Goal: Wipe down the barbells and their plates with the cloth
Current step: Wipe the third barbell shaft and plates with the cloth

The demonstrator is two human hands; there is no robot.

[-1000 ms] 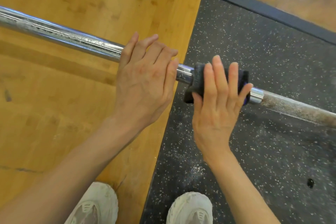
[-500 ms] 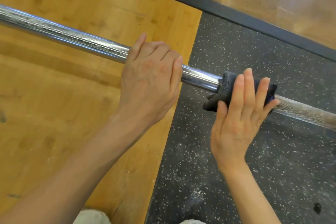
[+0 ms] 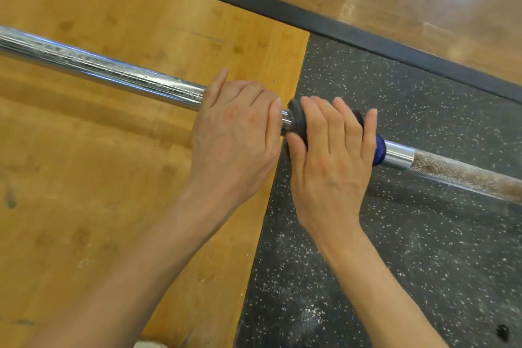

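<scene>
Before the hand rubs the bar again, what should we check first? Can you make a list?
1. Cloth wrapped on the bar: ok, right hand presses it there.
2. Left hand steadying the bar: ok, it rests on top beside the cloth.
3. Room to slide right: ok, the rough part is bare.
4. Rough part clean: not ok, it looks brownish and dusty.
5. Cloth clean enough: cannot tell, mostly hidden.
6. Plates wiped: cannot tell, none in view.
</scene>
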